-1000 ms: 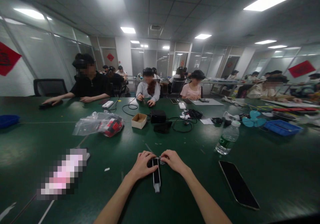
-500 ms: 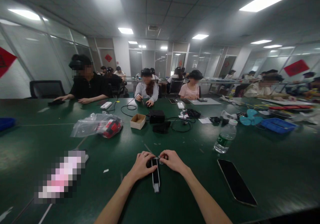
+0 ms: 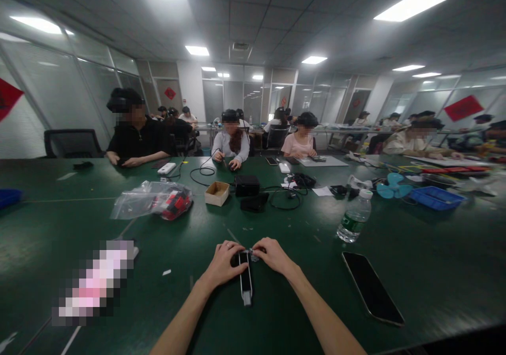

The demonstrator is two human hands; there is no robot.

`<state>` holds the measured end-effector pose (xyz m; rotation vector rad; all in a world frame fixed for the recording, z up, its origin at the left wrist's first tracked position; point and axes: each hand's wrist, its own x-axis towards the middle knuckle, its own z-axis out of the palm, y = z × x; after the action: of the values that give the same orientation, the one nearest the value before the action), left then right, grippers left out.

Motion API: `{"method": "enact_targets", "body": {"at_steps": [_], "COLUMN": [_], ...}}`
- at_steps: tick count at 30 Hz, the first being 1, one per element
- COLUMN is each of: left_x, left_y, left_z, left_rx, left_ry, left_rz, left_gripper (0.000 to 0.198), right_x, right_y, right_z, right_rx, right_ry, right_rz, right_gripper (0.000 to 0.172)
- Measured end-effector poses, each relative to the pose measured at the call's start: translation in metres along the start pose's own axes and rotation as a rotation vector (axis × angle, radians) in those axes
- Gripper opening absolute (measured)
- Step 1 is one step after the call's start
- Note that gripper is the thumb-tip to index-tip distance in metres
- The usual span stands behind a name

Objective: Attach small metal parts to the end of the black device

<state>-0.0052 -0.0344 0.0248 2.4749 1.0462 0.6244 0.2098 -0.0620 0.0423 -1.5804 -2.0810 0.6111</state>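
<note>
In the head view, a slim white-edged device with a black face (image 3: 245, 280) lies on the green table, its light grey end towards me. My left hand (image 3: 222, 263) is closed around its far part, thumb across the black face and fingers over the far left edge. Close beside that far end, my right hand (image 3: 274, 256) pinches a small greyish, partly see-through piece (image 3: 254, 257). Its exact kind is too small to make out. Whether the piece touches the device I cannot tell.
A black phone (image 3: 373, 287) and a water bottle (image 3: 354, 219) stand to the right. At left lies a blurred-out pinkish object (image 3: 97, 281). Ahead are a plastic bag (image 3: 138, 201), a small open box (image 3: 217, 193) and a black box (image 3: 247, 185). Other people sit across the table.
My hands and the device keep almost the same pose. The view has shifted slightly. Across the table at left, a person's hand has moved away from a dark object.
</note>
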Motion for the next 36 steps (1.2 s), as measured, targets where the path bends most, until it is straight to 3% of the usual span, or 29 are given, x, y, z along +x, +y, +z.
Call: {"method": "enact_targets", "body": {"at_steps": [36], "left_x": [0.0], "left_y": [0.0027], "left_z": [-0.0011], "left_rx": [-0.008], "left_ry": [-0.001], "left_rz": [-0.002], "left_gripper": [0.036], "right_x": [0.0003], "right_y": [0.002], "right_z": [0.0042], "right_rx": [0.129], "right_ry": [0.046], "right_rz": [0.07], "right_gripper": [0.016]}}
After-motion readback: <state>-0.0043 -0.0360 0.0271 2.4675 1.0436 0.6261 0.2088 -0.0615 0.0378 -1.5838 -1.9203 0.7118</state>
